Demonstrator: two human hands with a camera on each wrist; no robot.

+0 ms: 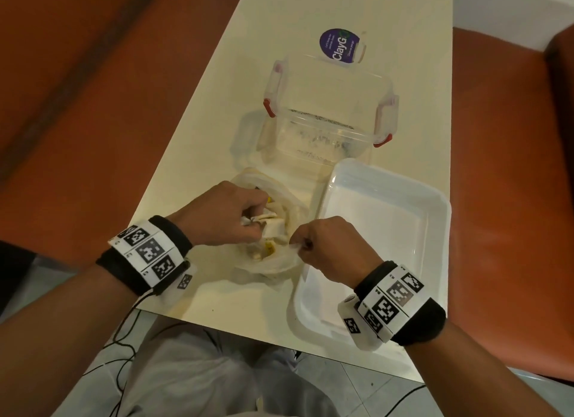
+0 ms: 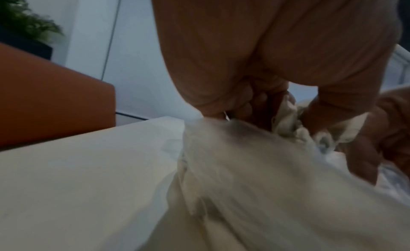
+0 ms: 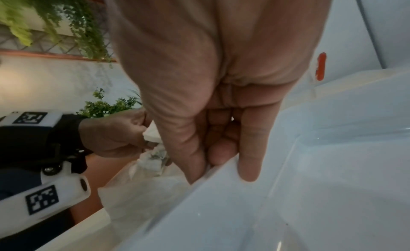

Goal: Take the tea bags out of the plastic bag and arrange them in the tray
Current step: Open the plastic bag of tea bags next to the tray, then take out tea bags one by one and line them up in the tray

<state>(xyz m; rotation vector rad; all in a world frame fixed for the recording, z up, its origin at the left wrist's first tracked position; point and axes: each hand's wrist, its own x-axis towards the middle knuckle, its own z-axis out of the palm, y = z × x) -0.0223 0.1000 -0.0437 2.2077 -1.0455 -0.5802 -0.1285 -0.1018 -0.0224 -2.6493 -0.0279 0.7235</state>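
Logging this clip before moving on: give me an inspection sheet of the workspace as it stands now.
Surface: cream table, narrow.
Job's things: white tray holds no tea bags; plastic bag lies left of it; tea bags at the bag's mouth.
Clutter: clear clip-lock container; purple-labelled lid beyond it.
Hands: left hand grips tea bags; right hand pinches the bag's edge.
Cables: black cable hangs from the left wristband.
Surroundings: orange seating on both sides.

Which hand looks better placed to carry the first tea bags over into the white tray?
Probably the left hand: it already grips a bunch of tea bags at the plastic bag's mouth. The right hand is nearer the tray, which holds nothing yet, but it is busy pinching the bag's edge open.
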